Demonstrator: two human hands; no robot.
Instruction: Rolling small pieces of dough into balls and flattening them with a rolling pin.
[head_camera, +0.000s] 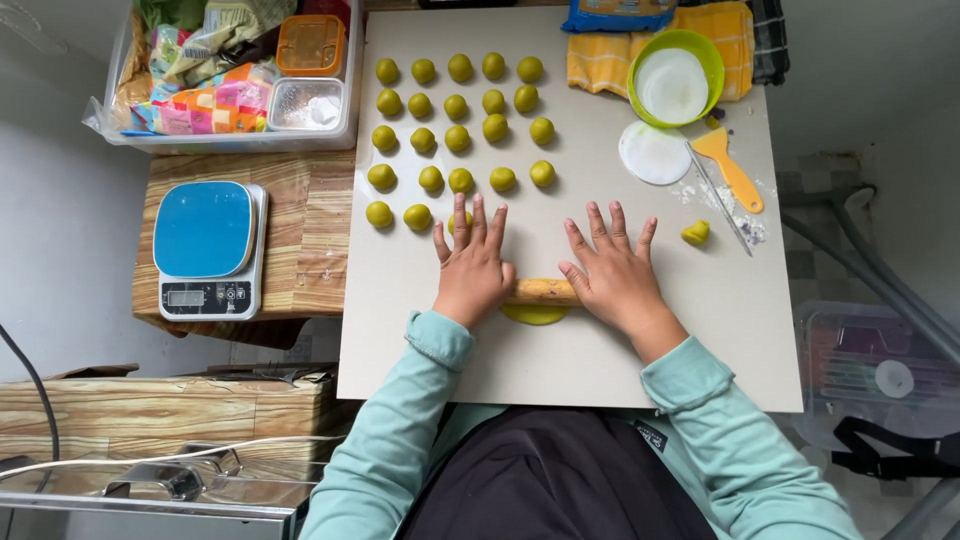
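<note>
Left hand (472, 268) and right hand (615, 275) lie flat, fingers spread, palms pressing the short wooden rolling pin (543, 291), not gripping it. It rests on a flattened green dough disc (535, 314) near the pale board's (560, 370) front edge. Round green dough balls (458, 108) wait in rows towards the far-left corner, out of the way.

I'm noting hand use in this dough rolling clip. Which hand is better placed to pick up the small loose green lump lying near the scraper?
Probably the right hand. It rests on the rolling pin's right end, on the same side as the green lump beside the orange scraper. The left hand would need to cross over.
</note>
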